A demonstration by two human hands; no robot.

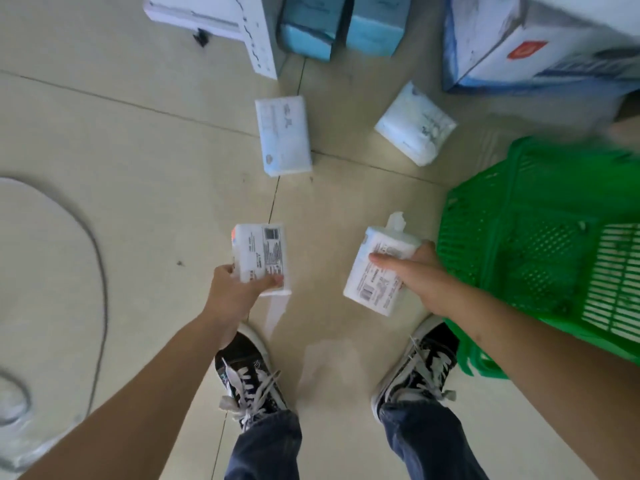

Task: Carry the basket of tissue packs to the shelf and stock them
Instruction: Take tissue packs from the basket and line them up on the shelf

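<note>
Your left hand grips a white tissue pack at lower centre of the frame | your right hand is closed around a second pack just right of it | green basket at right edge, beside your right arm | two loose packs lie on the floor at upper centre.

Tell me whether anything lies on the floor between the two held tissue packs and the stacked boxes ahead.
Yes. Two loose tissue packs lie on the tiles ahead: one beyond the left hand, another beyond the right hand. The green basket sits to the right.
</note>
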